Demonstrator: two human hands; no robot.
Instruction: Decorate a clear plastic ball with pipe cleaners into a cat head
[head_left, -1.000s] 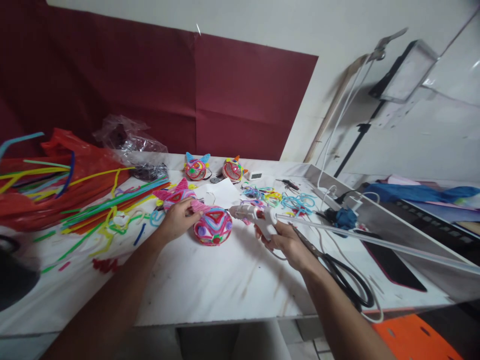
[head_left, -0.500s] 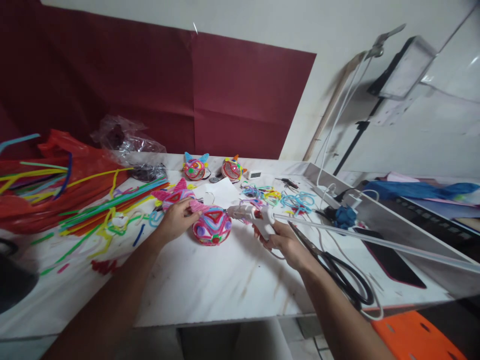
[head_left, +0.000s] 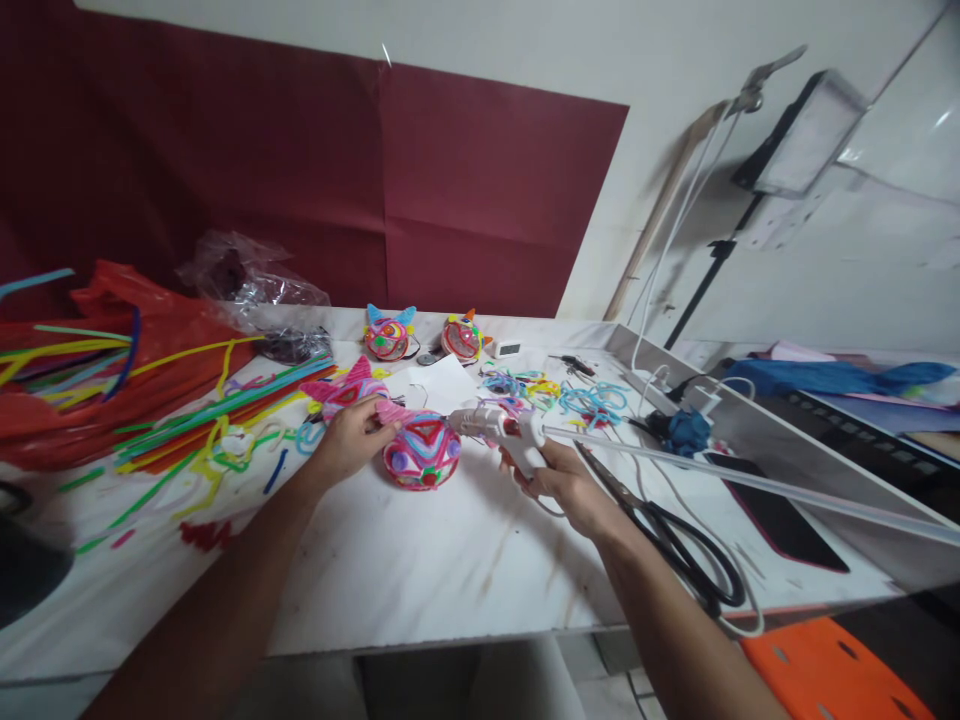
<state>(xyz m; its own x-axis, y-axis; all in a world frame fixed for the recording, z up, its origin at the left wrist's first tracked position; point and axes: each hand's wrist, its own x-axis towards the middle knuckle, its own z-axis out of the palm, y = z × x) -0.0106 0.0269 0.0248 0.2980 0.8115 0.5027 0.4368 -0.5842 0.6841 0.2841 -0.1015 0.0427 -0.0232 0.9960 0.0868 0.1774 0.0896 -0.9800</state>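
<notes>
My left hand (head_left: 351, 440) pinches a pink pipe-cleaner ear (head_left: 391, 411) at the upper left of a round animal head (head_left: 422, 462). Bright pipe cleaners cover the head, with purple dots low on both sides and a red triangle in the middle. In my right hand (head_left: 551, 477) is a white hot glue gun (head_left: 499, 428), its nozzle close to the head's upper right edge; whether it touches, I cannot tell. A long clear glue stick (head_left: 720, 468) sticks out of the gun's back. Behind my left hand lies another pink-eared head (head_left: 351, 388).
Large black scissors (head_left: 667, 535) lie beside my right forearm, near a dark phone (head_left: 784, 515). Pipe cleaners (head_left: 225, 410) and a red plastic bag (head_left: 142, 330) cover the left side. Two finished-looking heads, one blue-eared (head_left: 387, 338), stand at the back. A white cord (head_left: 675, 480) runs behind the scissors.
</notes>
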